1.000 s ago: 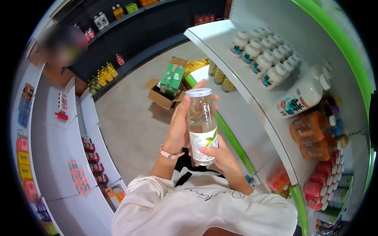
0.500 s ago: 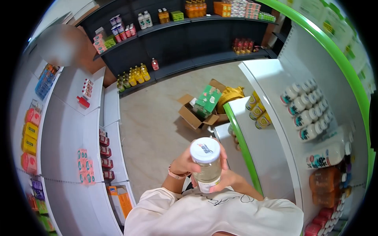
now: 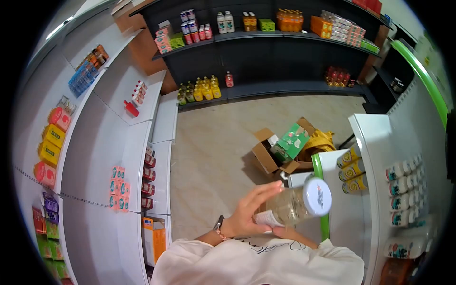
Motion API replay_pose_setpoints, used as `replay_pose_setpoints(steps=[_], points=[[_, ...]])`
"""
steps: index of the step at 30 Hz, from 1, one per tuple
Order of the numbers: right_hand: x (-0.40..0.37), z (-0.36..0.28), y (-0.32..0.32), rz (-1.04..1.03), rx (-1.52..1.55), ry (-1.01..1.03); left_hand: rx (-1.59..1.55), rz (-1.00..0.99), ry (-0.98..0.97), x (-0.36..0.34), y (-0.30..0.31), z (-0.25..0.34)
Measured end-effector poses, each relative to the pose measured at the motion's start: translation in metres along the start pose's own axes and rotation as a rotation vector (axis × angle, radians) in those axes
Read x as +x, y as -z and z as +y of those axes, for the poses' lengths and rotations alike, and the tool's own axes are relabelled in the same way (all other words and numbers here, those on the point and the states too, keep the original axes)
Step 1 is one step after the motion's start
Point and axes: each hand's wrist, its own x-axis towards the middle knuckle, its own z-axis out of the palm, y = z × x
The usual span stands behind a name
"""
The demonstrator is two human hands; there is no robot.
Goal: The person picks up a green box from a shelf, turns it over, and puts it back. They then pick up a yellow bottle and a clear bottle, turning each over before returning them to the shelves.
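A clear glass jar (image 3: 289, 207) with a white lid lies tilted in front of the white shirt, its lid pointing right. My left hand (image 3: 251, 211) is wrapped round the jar's base end, with fingers on top and thumb below. Beneath the jar, my right hand (image 3: 287, 233) is mostly hidden; a little of it shows against the jar's underside, but its fingers cannot be made out.
White shelves (image 3: 92, 190) with packs line the left. Dark shelves (image 3: 280, 52) with bottles run across the back. An open cardboard box (image 3: 267, 159) holding a green box (image 3: 290, 142) stands on the floor. Right shelves (image 3: 373, 128) hold cans and white bottles.
The jar has tipped from upright to leaning right and moved rightwards. My right hand has dropped from its side to underneath. The view has turned, and the person at the left is gone.
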Motion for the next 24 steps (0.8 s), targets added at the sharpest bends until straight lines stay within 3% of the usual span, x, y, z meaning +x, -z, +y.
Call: replay_pose_setpoints(steps=[3, 8, 18, 24], points=[[0.019, 0.022, 0.001, -0.092, -0.016, 0.055, 0.057, -0.016, -0.031, -0.007, 0.023, -0.013], [0.064, 0.063, 0.006, -0.221, 0.014, 0.109, 0.096, 0.148, -0.052, -0.013, 0.055, -0.039], [0.234, 0.121, 0.03, -0.403, -0.219, -0.042, 0.208, 0.275, -0.033, 0.04, 0.179, -0.115], [0.331, 0.158, 0.04, -0.404, -0.002, -0.19, 0.322, 0.316, 0.03, 0.092, 0.25, -0.157]])
